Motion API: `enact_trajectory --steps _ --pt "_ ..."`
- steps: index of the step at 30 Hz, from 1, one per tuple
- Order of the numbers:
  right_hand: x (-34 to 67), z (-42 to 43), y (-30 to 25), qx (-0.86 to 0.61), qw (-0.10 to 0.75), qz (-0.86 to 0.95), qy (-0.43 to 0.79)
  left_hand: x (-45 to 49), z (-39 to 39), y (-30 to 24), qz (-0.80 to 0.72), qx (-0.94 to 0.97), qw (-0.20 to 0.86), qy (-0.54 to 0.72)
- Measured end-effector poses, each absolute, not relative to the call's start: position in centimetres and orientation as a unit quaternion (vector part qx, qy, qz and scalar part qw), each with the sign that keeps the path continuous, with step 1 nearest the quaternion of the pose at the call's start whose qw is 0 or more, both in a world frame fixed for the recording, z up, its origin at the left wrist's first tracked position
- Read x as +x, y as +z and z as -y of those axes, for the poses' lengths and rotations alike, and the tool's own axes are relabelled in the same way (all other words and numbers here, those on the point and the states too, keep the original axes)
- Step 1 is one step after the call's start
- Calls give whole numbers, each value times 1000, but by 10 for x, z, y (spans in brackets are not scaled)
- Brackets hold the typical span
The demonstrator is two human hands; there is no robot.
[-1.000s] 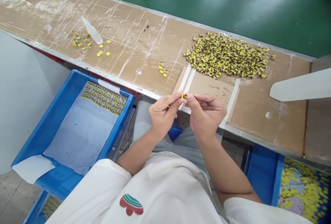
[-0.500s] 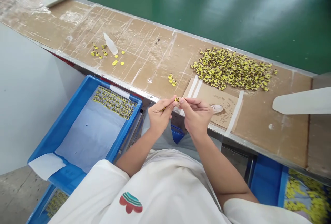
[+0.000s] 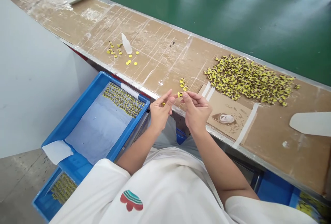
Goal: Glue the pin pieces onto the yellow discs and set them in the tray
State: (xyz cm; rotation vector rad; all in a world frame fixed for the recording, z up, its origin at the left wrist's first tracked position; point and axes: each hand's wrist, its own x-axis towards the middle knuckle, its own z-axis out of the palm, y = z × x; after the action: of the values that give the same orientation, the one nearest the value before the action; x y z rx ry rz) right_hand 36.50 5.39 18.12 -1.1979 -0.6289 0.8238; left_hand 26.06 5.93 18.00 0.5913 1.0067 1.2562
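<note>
My left hand [image 3: 159, 110] and my right hand [image 3: 196, 110] meet over the near edge of the cardboard-covered bench [image 3: 165, 49]. Both pinch one small yellow part [image 3: 179, 94] between their fingertips. My left hand also shows a bit of yellow under its fingers. Three loose yellow parts [image 3: 183, 84] lie on the bench just beyond my fingers. A large heap of yellow-and-brown parts [image 3: 249, 80] lies to the right of my hands.
A blue tray [image 3: 85, 108] lined with blue paper holds rows of finished parts [image 3: 123, 99] at my left. A small clear bottle [image 3: 126, 43] and several yellow discs [image 3: 131, 60] lie farther left. A glue blob [image 3: 227, 118] sits on taped card. Green belt [image 3: 232, 17] runs behind.
The view has swung left and down, so the bench and tray sit farther right in the frame. My hands stay together on the small yellow part, now a little farther forward over the edge.
</note>
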Motion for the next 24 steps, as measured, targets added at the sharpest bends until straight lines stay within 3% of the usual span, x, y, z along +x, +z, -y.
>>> enact_trajectory --steps 3,7,13,19,24 --pt "373 -66 168 -585 674 376 250 247 -67 180 -389 129 739 535" --pt "385 -89 138 -605 522 598 65 225 -74 179 -323 20 795 513" --pt "381 -110 108 -636 346 690 15 213 -71 185 -317 1 783 535" --pt "380 -109 106 -666 321 672 34 211 -70 187 -331 -79 780 525" --pt "381 -113 106 -660 358 659 46 208 -68 182 -338 -86 793 499"
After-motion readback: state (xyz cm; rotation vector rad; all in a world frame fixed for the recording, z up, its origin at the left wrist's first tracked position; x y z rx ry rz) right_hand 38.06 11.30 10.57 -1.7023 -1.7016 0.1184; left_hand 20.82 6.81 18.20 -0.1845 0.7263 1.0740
